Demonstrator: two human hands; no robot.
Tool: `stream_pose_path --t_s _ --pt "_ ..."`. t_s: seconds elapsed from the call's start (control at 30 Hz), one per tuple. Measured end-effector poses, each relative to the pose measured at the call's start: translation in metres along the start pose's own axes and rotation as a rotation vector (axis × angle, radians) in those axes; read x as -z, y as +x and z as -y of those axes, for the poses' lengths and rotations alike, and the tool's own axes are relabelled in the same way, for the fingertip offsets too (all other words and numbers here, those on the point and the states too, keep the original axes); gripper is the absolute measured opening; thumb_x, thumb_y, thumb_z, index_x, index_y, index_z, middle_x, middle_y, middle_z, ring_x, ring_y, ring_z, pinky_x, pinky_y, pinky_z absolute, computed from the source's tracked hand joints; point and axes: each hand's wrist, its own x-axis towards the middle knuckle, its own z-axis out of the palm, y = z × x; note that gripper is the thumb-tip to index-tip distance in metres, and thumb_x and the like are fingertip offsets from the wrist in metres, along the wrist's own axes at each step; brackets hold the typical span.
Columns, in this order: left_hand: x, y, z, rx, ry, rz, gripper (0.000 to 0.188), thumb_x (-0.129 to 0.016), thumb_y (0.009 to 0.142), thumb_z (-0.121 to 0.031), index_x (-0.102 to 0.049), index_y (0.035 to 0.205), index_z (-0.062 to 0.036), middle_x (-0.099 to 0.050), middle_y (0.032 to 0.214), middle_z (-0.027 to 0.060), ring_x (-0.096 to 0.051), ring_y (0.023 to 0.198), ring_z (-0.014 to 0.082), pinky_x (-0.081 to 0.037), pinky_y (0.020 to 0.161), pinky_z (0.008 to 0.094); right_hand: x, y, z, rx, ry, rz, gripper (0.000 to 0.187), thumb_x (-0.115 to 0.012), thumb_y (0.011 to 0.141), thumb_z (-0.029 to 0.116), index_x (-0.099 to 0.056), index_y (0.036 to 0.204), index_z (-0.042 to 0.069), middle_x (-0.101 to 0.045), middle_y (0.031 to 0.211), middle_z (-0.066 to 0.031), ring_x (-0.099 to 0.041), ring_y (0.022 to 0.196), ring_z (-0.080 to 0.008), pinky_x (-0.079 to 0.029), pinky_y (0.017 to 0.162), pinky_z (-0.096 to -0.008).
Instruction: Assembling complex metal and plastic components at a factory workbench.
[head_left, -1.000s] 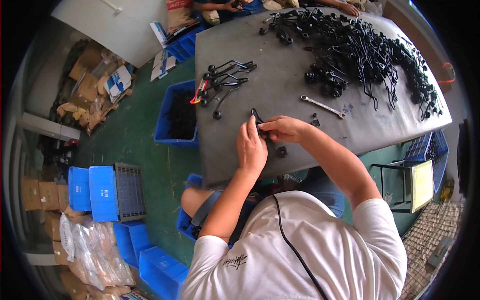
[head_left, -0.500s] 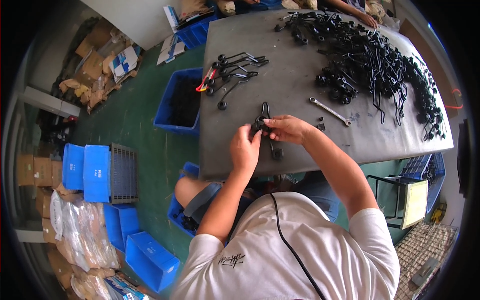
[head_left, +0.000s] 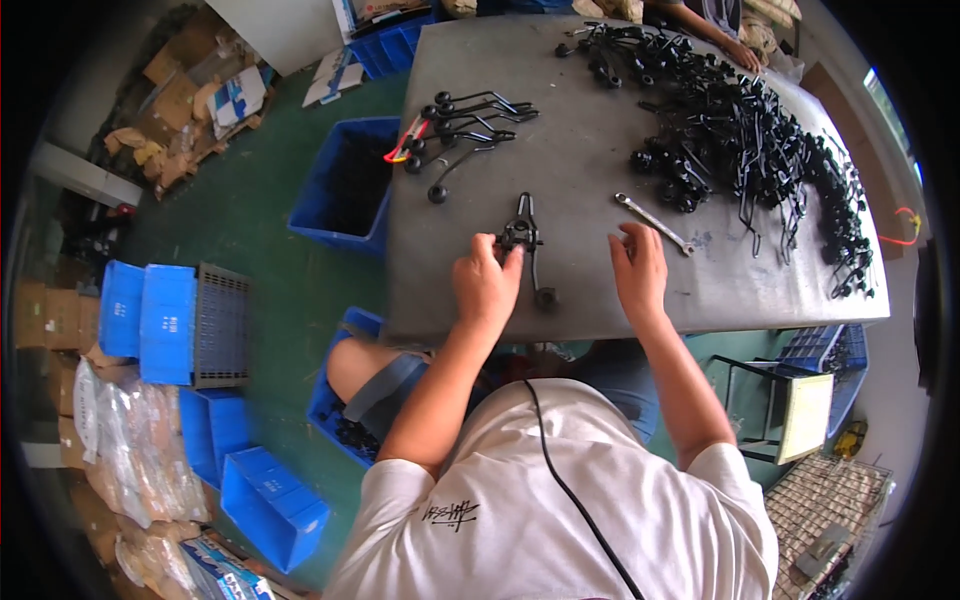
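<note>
My left hand (head_left: 486, 284) is closed, thumb and fingers pinching a black bent metal rod (head_left: 534, 262) at its clamp-like middle. The rod has a narrow loop at its far end and a round black bushing at its near end, lying over the grey tabletop (head_left: 575, 215). To the right, my right hand (head_left: 640, 268) is low over the table with thumb and fingers apart; nothing shows in it. It covers the spot where small black parts lay. Just beyond it lies a combination wrench (head_left: 653, 222).
Several similar black rods (head_left: 480, 125) lie at the far left, beside a red and yellow looped item (head_left: 402, 150). A large heap of black rods (head_left: 745, 140) fills the right side. A blue bin (head_left: 335, 200) stands left of the table. Another person's hand (head_left: 742, 55) rests at the far edge.
My right hand has let go of the rod and moved right, over the small black parts. My left hand keeps hold of the rod. The whole view has shifted slightly.
</note>
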Motion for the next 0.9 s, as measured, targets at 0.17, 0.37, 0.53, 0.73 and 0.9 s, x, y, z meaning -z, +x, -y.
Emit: stream_pose_path --t_s 0.17,0.37,0.53,0.73,0.9 --pt "-0.004 0.004 0.007 0.088 -0.092 0.012 0.031 -0.076 0.087 -0.022 -0.056 0.101 -0.0022 -0.072 0.08 0.0177 -0.07 0.073 0.0384 -0.054 0.064 0.0478 0.016 -0.013 -0.018 0.155 -0.31 0.015 0.03 -0.074 0.085 0.019 -0.064 0.112 0.008 -0.059 0.108 -0.0129 -0.061 0.102 -0.0335 -0.051 0.084 -0.0438" --pt "0.006 0.002 0.011 0.245 -0.268 0.101 0.031 -0.073 0.091 -0.025 -0.059 0.101 -0.0003 -0.073 0.082 0.0146 -0.071 0.074 0.0331 -0.054 0.064 0.0427 0.011 0.001 -0.037 0.221 -0.372 0.217 0.02 -0.064 0.088 0.008 -0.066 0.109 0.006 -0.06 0.109 -0.0136 -0.058 0.104 -0.0339 -0.049 0.089 -0.0425" --pt "0.015 -0.004 0.0 0.443 -0.526 0.243 0.035 -0.069 0.097 -0.033 -0.059 0.101 0.0004 -0.075 0.085 0.009 -0.065 0.064 0.0153 -0.05 0.057 0.0315 0.025 0.005 -0.02 0.327 -0.238 0.373 0.029 -0.058 0.081 -0.005 -0.068 0.106 0.006 -0.064 0.097 -0.0128 -0.06 0.101 -0.0339 -0.05 0.089 -0.0422" --pt "0.009 -0.007 0.001 0.484 -0.671 0.259 0.034 -0.069 0.097 -0.032 -0.059 0.1 0.0 -0.075 0.085 0.0063 -0.057 0.055 0.008 -0.045 0.05 0.0263 0.004 0.012 0.014 0.441 -0.097 0.549 0.026 -0.062 0.085 0.001 -0.068 0.109 0.006 -0.062 0.108 -0.0137 -0.059 0.102 -0.034 -0.05 0.092 -0.0421" --pt "0.01 -0.003 -0.001 0.519 -0.63 0.327 0.031 -0.069 0.097 -0.029 -0.059 0.1 0.0001 -0.074 0.085 0.0059 -0.058 0.057 0.0083 -0.046 0.051 0.0262 -0.005 -0.006 -0.007 0.32 -0.117 0.28 0.027 -0.067 0.089 0.012 -0.068 0.115 0.007 -0.061 0.114 -0.013 -0.058 0.104 -0.0324 -0.049 0.094 -0.0406"
